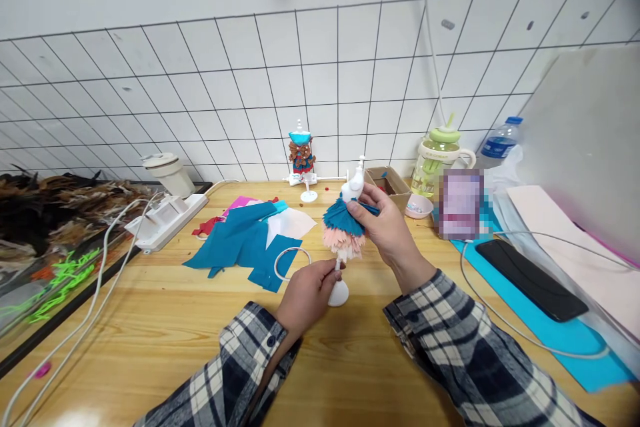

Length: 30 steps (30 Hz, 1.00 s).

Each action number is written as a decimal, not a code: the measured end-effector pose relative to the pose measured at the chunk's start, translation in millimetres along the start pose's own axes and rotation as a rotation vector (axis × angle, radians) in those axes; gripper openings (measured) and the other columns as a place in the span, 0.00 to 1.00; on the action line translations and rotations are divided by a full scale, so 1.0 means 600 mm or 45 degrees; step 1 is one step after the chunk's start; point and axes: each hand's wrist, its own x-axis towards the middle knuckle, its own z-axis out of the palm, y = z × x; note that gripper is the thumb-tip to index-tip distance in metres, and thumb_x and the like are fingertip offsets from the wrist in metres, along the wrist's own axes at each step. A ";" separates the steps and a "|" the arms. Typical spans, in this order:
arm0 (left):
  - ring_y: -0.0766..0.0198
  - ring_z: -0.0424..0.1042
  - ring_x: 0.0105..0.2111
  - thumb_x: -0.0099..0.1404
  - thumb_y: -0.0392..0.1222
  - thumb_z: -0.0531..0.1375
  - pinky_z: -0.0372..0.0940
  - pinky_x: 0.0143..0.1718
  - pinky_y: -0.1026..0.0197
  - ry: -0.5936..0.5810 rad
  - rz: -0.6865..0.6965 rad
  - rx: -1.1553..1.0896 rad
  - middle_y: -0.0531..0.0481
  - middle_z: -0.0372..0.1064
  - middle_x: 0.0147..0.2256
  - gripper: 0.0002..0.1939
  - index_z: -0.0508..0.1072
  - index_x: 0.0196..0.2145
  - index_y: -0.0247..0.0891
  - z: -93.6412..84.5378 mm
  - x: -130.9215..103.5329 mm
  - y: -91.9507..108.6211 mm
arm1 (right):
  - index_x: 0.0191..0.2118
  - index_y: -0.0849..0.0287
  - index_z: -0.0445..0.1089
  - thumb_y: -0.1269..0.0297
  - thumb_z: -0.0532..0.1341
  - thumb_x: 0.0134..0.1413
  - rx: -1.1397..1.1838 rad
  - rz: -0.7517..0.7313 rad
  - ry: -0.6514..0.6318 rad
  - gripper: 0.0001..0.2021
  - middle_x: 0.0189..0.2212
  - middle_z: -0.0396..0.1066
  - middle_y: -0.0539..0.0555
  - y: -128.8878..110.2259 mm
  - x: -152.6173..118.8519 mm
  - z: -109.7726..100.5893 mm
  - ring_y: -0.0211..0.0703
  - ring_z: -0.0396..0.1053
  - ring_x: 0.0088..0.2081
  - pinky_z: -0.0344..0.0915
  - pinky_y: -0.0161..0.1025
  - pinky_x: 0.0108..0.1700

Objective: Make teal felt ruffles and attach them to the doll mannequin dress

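A small white mannequin stand (353, 185) leans slightly between my hands above the table. It wears a ruffled skirt with a teal top layer (336, 216) and pale pink fringe (340, 239) below. My left hand (309, 292) pinches the thin white stem just above the round base (339, 293). Around the waist, my right hand (387, 220) grips the teal layer, thumb in front and fingers mostly hidden behind. Teal sheets (233, 240) lie to the left, crumpled and cut. A thin white ring (276, 265) sits by my left hand, partly over a teal piece.
Against the tiled wall stands another dressed mannequin (301, 155). A cardboard box (395, 187), a small pink bowl (419, 207) and a green-lidded bottle (440, 153) are at back right. Right: a black case (530, 280) on blue sheets. Left: a power strip (165, 227) with cables and feathers (65, 200).
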 end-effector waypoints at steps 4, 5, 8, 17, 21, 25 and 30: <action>0.62 0.71 0.36 0.67 0.41 0.51 0.58 0.34 0.64 0.026 -0.043 -0.155 0.51 0.74 0.34 0.11 0.73 0.36 0.39 0.001 0.004 -0.005 | 0.66 0.50 0.46 0.45 0.66 0.44 -0.358 -0.240 -0.010 0.46 0.65 0.48 0.60 -0.003 -0.001 -0.016 0.57 0.53 0.63 0.61 0.57 0.56; 0.62 0.71 0.36 0.67 0.41 0.51 0.59 0.35 0.64 0.030 -0.058 -0.192 0.51 0.75 0.35 0.11 0.73 0.38 0.40 0.001 0.005 -0.007 | 0.67 0.48 0.42 0.44 0.65 0.45 -0.483 -0.365 0.021 0.48 0.67 0.43 0.59 -0.007 -0.005 -0.017 0.58 0.48 0.65 0.60 0.58 0.57; 0.62 0.71 0.36 0.67 0.41 0.52 0.59 0.36 0.64 0.044 -0.089 -0.226 0.52 0.75 0.35 0.11 0.73 0.40 0.40 -0.001 0.008 -0.011 | 0.64 0.42 0.51 0.45 0.60 0.52 -0.955 -0.807 0.128 0.35 0.68 0.36 0.50 -0.020 -0.020 -0.010 0.61 0.38 0.67 0.47 0.64 0.62; 0.62 0.70 0.33 0.67 0.42 0.51 0.59 0.33 0.63 0.067 -0.064 -0.158 0.50 0.74 0.33 0.12 0.74 0.35 0.39 0.002 0.007 -0.013 | 0.54 0.43 0.67 0.51 0.55 0.59 -1.361 -0.990 -0.128 0.18 0.65 0.50 0.49 -0.016 -0.048 0.024 0.58 0.46 0.65 0.36 0.66 0.63; 0.61 0.71 0.36 0.67 0.44 0.51 0.60 0.36 0.62 0.087 -0.079 -0.212 0.49 0.75 0.36 0.14 0.74 0.41 0.39 -0.001 0.007 -0.013 | 0.54 0.54 0.66 0.61 0.51 0.62 -0.984 -0.818 0.200 0.17 0.52 0.68 0.57 -0.010 -0.034 0.012 0.49 0.63 0.54 0.57 0.52 0.57; 0.61 0.71 0.38 0.67 0.43 0.51 0.61 0.38 0.62 0.079 -0.083 -0.233 0.49 0.76 0.37 0.13 0.74 0.42 0.40 -0.002 0.007 -0.013 | 0.46 0.53 0.72 0.63 0.55 0.59 -0.951 -0.636 0.191 0.12 0.42 0.75 0.54 -0.002 -0.019 -0.002 0.49 0.68 0.46 0.63 0.49 0.49; 0.60 0.72 0.38 0.66 0.42 0.52 0.61 0.38 0.62 0.082 -0.080 -0.233 0.50 0.76 0.38 0.13 0.75 0.42 0.40 0.001 0.007 -0.015 | 0.37 0.51 0.77 0.64 0.60 0.53 -1.039 -0.549 0.203 0.08 0.34 0.76 0.52 -0.007 -0.021 -0.002 0.49 0.68 0.37 0.63 0.48 0.41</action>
